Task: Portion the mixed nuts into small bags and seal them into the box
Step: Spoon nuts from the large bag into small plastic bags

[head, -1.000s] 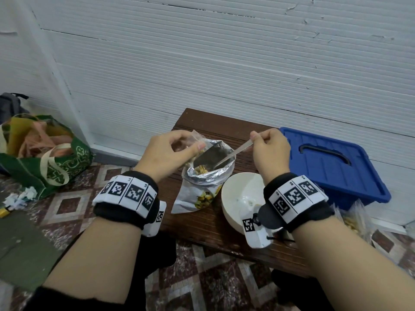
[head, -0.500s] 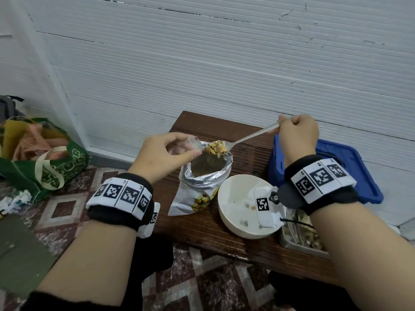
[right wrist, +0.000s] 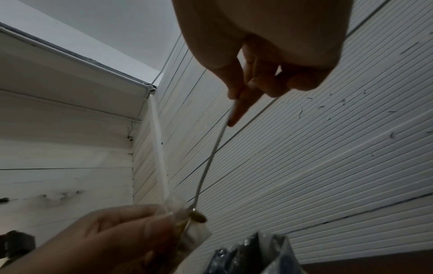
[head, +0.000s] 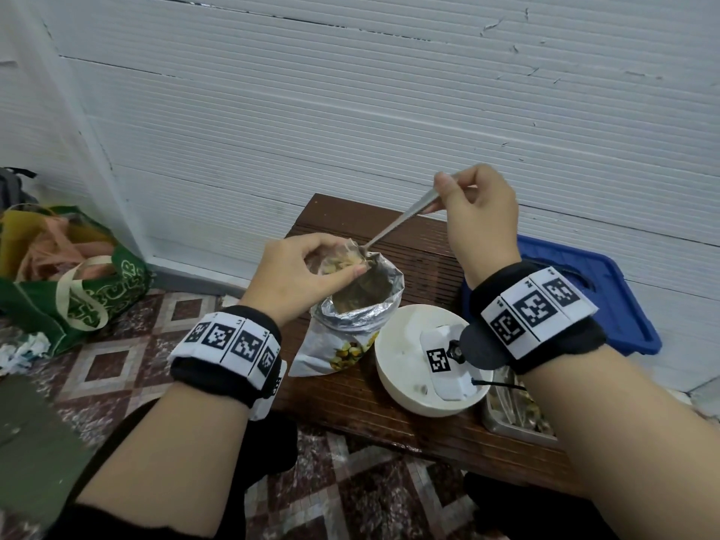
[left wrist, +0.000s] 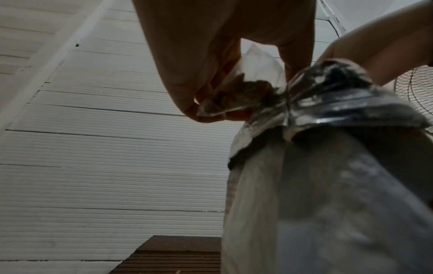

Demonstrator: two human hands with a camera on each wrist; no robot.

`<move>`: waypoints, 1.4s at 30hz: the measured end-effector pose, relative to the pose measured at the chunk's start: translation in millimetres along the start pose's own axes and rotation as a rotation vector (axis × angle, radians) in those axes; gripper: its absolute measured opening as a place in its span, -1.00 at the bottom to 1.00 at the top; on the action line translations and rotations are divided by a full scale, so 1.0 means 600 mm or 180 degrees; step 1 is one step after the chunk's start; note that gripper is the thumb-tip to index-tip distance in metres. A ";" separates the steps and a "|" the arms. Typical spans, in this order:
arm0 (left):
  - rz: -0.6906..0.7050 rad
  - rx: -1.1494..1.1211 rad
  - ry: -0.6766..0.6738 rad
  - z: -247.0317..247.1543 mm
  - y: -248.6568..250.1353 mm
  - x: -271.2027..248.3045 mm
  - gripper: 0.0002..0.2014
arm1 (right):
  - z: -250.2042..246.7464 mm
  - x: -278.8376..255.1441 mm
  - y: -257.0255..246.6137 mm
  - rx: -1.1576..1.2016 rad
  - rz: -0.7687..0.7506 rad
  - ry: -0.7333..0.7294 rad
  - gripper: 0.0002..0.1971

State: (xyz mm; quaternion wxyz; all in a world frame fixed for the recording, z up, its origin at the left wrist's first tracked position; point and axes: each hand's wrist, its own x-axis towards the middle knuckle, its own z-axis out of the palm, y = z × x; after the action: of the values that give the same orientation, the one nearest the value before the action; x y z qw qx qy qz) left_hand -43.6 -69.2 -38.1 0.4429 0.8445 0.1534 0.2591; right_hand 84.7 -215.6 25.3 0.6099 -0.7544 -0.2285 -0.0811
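My left hand pinches a small clear bag open above the big foil nut bag, which stands upright on the wooden table. Nuts show inside the small bag. My right hand is raised and grips the handle of a metal spoon, whose bowl dips into the small bag's mouth. In the right wrist view the spoon slants down to the small bag. The blue box lid lies to the right, partly behind my right wrist.
A white bowl sits right of the foil bag. A metal tray with nuts is at the table's right, mostly hidden by my forearm. A green shopping bag stands on the tiled floor at left. A white wall runs behind.
The spoon came out of the foil bag loaded with nuts, rose, then tipped left into the small bag. My right hand lifted higher. My left hand kept its hold.
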 end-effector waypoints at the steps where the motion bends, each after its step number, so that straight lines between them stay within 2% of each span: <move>1: -0.0025 -0.0061 0.0027 0.000 0.000 0.000 -0.70 | 0.002 -0.005 -0.005 0.0098 -0.0145 -0.0120 -0.77; 4: -0.0133 -0.0174 0.0090 -0.004 0.000 0.001 -0.80 | 0.002 -0.015 -0.017 0.0334 -0.0526 -0.0266 -0.80; 8: -0.0299 -0.0164 0.0297 -0.019 -0.005 0.004 -0.78 | -0.010 -0.013 -0.020 0.0471 -0.0709 0.0114 -0.81; 11: -0.0345 -0.0126 0.0345 -0.029 -0.006 0.001 -0.88 | -0.022 -0.008 -0.015 0.0555 -0.0621 0.0635 -0.78; 14: -0.0362 -0.0102 0.0172 -0.034 -0.007 0.000 -0.85 | -0.027 -0.010 -0.007 0.0323 -0.0423 0.0751 -0.73; 16: -0.0385 -0.0047 -0.0007 -0.032 -0.009 0.001 -0.83 | -0.022 -0.019 0.002 -0.0111 -0.0352 0.0501 -0.69; 18: -0.0412 0.0054 -0.0104 -0.028 -0.012 0.002 -0.83 | -0.010 -0.035 0.013 -0.0577 -0.0362 -0.0012 -0.67; 21: -0.0397 0.0111 -0.0134 -0.026 -0.013 0.001 -0.82 | 0.011 -0.058 0.039 -0.1303 -0.0660 -0.0779 -0.70; 24: -0.0393 0.0129 -0.0159 -0.027 -0.013 0.000 -0.80 | 0.028 -0.080 0.061 -0.1960 -0.0928 -0.1357 -0.77; 26: -0.0389 0.0117 -0.0181 -0.026 -0.012 0.000 -0.81 | 0.038 -0.091 0.069 -0.2108 -0.0944 -0.1578 -0.76; 29: -0.0353 0.0111 -0.0218 -0.023 -0.009 -0.001 -0.83 | 0.047 -0.095 0.071 -0.1887 -0.0573 -0.1727 -0.69; 31: -0.0356 0.0122 -0.0234 -0.023 -0.008 -0.001 -0.83 | 0.048 -0.094 0.070 -0.1489 -0.0213 -0.1661 -0.69; 36: -0.0434 0.0034 -0.0271 -0.025 -0.008 -0.003 -0.81 | 0.043 -0.085 0.062 -0.0705 0.0381 -0.1029 -0.76; 42: -0.0375 0.0029 -0.0177 -0.031 -0.007 -0.004 -0.91 | 0.020 -0.058 0.060 -0.0568 0.0682 -0.0220 -0.74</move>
State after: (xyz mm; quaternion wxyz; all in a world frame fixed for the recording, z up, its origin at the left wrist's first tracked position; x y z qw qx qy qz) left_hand -56.2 -55.7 -33.4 0.4577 0.8428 0.1917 0.2083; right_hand 67.9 -217.9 -23.4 0.5373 -0.8281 -0.1595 -0.0094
